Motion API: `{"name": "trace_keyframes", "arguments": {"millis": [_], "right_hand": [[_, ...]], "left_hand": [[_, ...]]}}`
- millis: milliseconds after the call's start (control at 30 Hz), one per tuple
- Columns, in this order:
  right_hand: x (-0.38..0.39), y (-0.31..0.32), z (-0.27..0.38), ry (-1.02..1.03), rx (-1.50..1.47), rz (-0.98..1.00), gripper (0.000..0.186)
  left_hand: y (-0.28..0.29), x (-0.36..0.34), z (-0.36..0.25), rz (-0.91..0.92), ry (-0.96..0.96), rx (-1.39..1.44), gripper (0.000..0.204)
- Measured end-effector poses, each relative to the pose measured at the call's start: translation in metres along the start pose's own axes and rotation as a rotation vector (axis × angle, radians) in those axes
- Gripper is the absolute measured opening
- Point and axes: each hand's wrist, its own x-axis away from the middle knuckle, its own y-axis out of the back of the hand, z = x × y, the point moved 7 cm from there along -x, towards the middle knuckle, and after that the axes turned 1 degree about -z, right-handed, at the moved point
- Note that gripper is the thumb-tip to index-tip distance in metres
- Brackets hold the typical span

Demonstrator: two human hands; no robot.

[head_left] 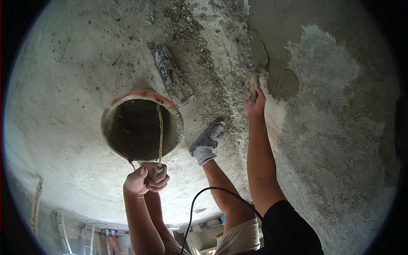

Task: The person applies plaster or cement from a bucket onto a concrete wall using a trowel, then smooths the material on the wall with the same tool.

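Note:
My left hand (146,178) is closed on the handle (160,140) of an orange-rimmed bucket (114,100), which is tilted toward the camera and shows a dark, dirty inside. My right hand (255,97) is closed round a mortar-crusted tan object (253,80), perhaps a tool's grip, beside a patch of grey mortar (280,83) on the rough wall (331,148). A grey, crusted trowel or float (170,74) lies behind the bucket. My foot (208,140), in a grey shoe and pale sock, is between the bucket and my right arm.
Rubble (195,34) runs along the wall's foot. Wooden poles (36,199) and a ladder (89,238) stand at the lower left, near another person's legs (111,242). Several containers (212,223) are at the far bottom. A black cable (216,188) loops below my arms.

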Motion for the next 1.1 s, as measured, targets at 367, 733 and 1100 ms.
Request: {"name": "trace_keyframes", "arguments": {"millis": [367,733,1100], "right_hand": [[0.065,-0.054,0.053,-0.082,0.840,-0.373,0.028],[-0.012,-0.147,0.089,-0.034,1.150,-0.377,0.060],[0.080,-0.074,0.062,-0.121,1.179,-0.581,0.057]], "left_hand": [[0.001,0.003,-0.003,0.011,-0.020,0.043,0.061],[0.008,0.022,-0.007,0.016,-0.044,0.031,0.059],[0.014,0.044,-0.025,0.001,-0.173,0.021,0.063]]}}
